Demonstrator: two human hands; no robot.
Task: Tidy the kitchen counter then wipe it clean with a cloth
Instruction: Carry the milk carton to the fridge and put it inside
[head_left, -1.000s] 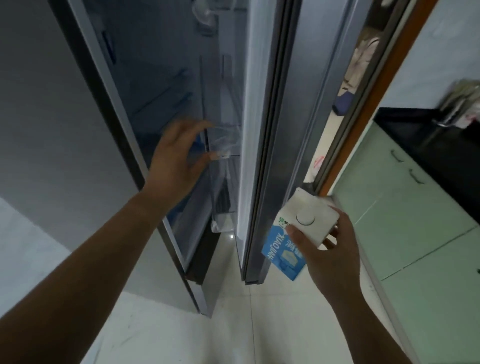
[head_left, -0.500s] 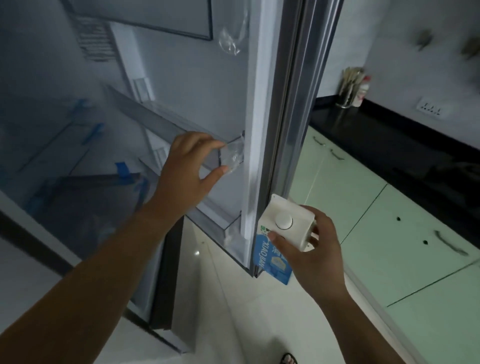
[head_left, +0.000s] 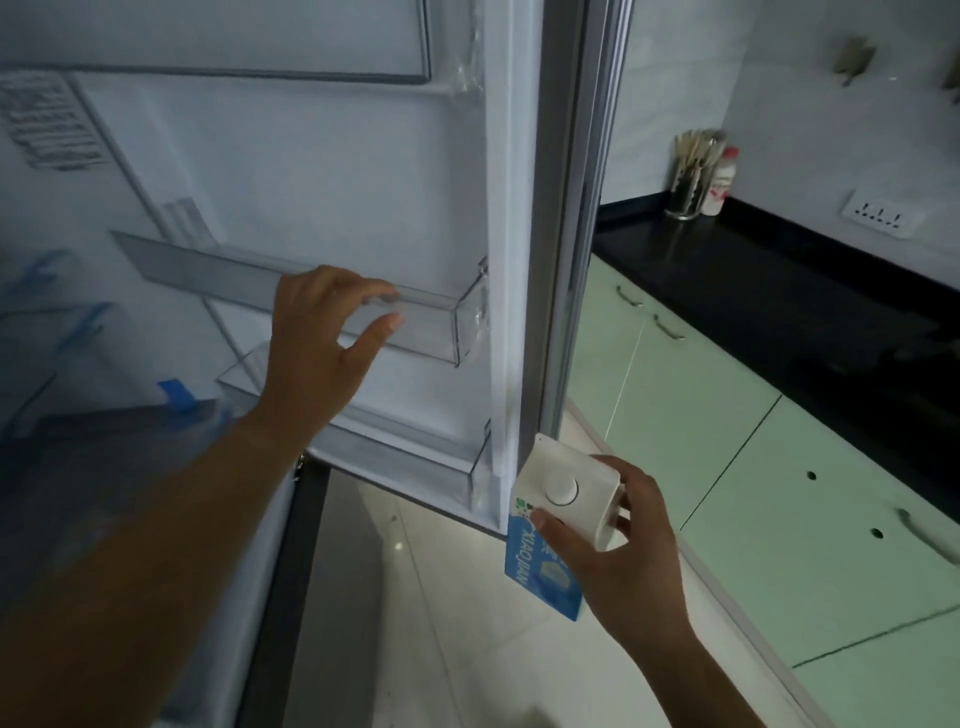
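Note:
My right hand (head_left: 618, 566) grips a milk carton (head_left: 566, 493) with a white top, a round cap and a blue printed side, low beside the outer edge of the open fridge door (head_left: 337, 171). My left hand (head_left: 317, 343) reaches to the door's inside. Its fingers curl over the rim of the clear upper door shelf (head_left: 208, 270), with the thumb in front of the shelf wall. A second clear door shelf (head_left: 415, 447) sits lower, just left of the carton. The black kitchen counter (head_left: 779, 291) runs along the right.
At the counter's far end stand a utensil holder (head_left: 688, 182) and a white bottle (head_left: 722, 182). A wall socket (head_left: 878, 213) is above the counter. Green cabinet doors (head_left: 727, 441) line the right side. White tiled floor (head_left: 441, 623) lies below.
The fridge door has swung wider open with my left hand on it, and the view turned toward the counter. My left hand shifted from the door's edge onto the upper shelf rim. The carton stays in my right hand.

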